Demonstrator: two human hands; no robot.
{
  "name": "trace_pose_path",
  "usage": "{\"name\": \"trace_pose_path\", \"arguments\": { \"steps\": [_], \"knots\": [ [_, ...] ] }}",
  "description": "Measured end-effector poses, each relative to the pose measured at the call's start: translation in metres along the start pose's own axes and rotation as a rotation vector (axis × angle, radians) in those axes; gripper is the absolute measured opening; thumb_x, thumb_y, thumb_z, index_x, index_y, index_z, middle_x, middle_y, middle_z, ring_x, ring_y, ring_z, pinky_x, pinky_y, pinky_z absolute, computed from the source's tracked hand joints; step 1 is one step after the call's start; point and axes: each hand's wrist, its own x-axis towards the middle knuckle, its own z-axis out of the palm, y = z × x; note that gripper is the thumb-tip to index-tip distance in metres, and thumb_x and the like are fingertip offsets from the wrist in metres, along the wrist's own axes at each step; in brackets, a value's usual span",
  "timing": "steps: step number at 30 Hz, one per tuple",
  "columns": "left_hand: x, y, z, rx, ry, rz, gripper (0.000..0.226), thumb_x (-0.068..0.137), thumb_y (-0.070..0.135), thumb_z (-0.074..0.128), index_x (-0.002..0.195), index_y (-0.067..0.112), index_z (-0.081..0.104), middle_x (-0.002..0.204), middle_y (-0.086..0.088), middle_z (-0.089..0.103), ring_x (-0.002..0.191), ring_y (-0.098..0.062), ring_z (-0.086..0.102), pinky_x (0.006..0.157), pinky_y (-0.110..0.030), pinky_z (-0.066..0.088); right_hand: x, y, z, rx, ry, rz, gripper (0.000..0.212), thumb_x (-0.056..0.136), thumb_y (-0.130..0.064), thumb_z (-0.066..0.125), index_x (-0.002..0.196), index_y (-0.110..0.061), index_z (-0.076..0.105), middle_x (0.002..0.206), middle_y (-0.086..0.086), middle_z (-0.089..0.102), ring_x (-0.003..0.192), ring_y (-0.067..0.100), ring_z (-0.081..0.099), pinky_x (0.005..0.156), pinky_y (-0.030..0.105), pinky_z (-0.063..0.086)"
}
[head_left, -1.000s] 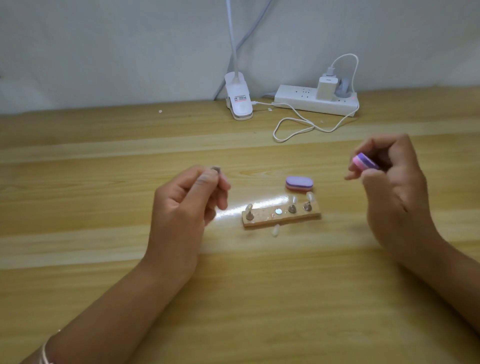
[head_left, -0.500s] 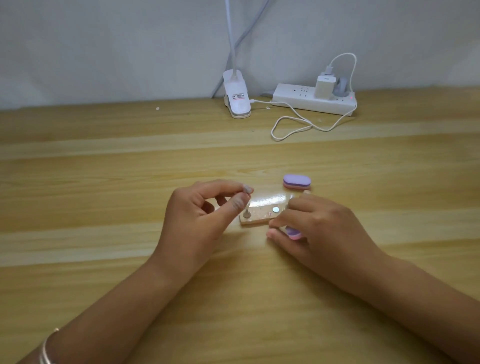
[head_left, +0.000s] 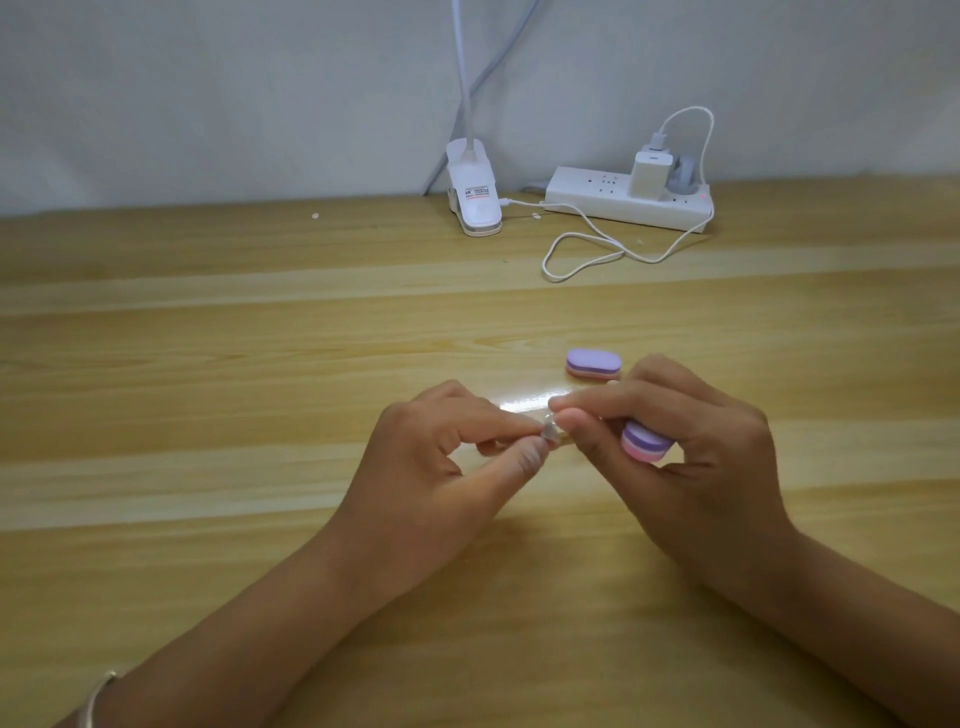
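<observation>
Small clear piece (head_left: 549, 430): being pinched between thumb and forefinger of the left hand (head_left: 441, 467), at the fingertips, above the wooden table (head_left: 208, 364); too small for its make to be told.

Right hand (head_left: 701, 441): thumb and forefinger tips are meeting the same piece from the other side; whether they are truly gripping it cannot be told.

Two-tone block (head_left: 645, 441), purple over pink: being held in the curled lower fingers of the right hand, just right of the piece and apart from it.

Second block (head_left: 593, 365), same colours: lying flat on the table just behind the right hand, untouched.

Power strip (head_left: 587, 200): lying at the wall, carrying a white charger (head_left: 647, 174) and a grey plug (head_left: 681, 174) in its sockets. A white cable (head_left: 582, 249) is looping from the charger across the table toward a clip lamp (head_left: 474, 208) standing left of the strip.

Change: one second ago the hands were hanging well apart, the right one lifted at the right with its block, and a wooden strip with pegs was lying in full view between them. Half a second ago the right hand was resting at that strip. Now the hands are joining in front of it and hiding nearly all of it.
</observation>
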Motion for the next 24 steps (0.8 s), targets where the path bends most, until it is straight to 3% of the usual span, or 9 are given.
{"name": "trace_pose_path", "arguments": {
  "steps": [5,10,15,20,24],
  "knots": [
    [0.0006,0.0003,-0.0001,-0.037,0.004,0.016,0.011,0.083,0.034,0.066,0.086,0.031,0.077,0.072,0.021,0.068,0.069,-0.003,0.059,0.066,-0.006,0.035,-0.0014,0.0002,-0.0008,0.003,-0.019,-0.039,0.016,0.087,-0.017,0.070,0.097,-0.005,0.076,0.084,-0.014,0.054,0.071,0.004,0.052,0.092,0.007,0.038],
    [0.0006,0.0004,0.0004,-0.073,0.003,0.024,0.017,0.084,0.032,0.066,0.090,0.022,0.079,0.074,0.010,0.072,0.068,-0.003,0.059,0.066,-0.006,0.037,-0.0019,0.0035,-0.0013,0.013,0.000,-0.103,0.015,0.086,-0.015,0.072,0.095,-0.004,0.076,0.076,-0.008,0.053,0.067,0.007,0.048,0.092,0.008,0.037],
    [0.0000,-0.0002,0.0011,-0.075,0.010,0.040,0.017,0.084,0.029,0.065,0.091,0.019,0.079,0.076,0.011,0.072,0.069,-0.004,0.058,0.067,-0.007,0.036,-0.0014,0.0073,-0.0014,-0.022,0.008,-0.175,0.015,0.086,-0.015,0.075,0.095,-0.003,0.075,0.066,0.004,0.062,0.065,0.011,0.048,0.093,0.010,0.039],
    [-0.0005,0.0014,0.0022,-0.059,0.021,0.056,0.016,0.085,0.029,0.066,0.097,0.027,0.076,0.075,0.012,0.071,0.070,-0.005,0.058,0.068,-0.008,0.036,-0.0033,0.0088,0.0001,-0.117,0.021,-0.242,0.010,0.086,-0.009,0.078,0.084,0.001,0.079,0.061,0.008,0.061,0.061,0.018,0.049,0.075,0.015,0.042],
    [0.0007,0.0027,0.0024,-0.067,0.006,0.040,0.013,0.084,0.023,0.072,0.096,0.028,0.076,0.079,0.013,0.073,0.074,-0.007,0.058,0.068,-0.008,0.036,0.0006,0.0056,-0.0057,0.084,-0.054,-0.074,0.010,0.088,-0.016,0.070,0.092,-0.008,0.075,0.059,0.008,0.053,0.064,0.010,0.048,0.089,0.011,0.040]
  ]
}}
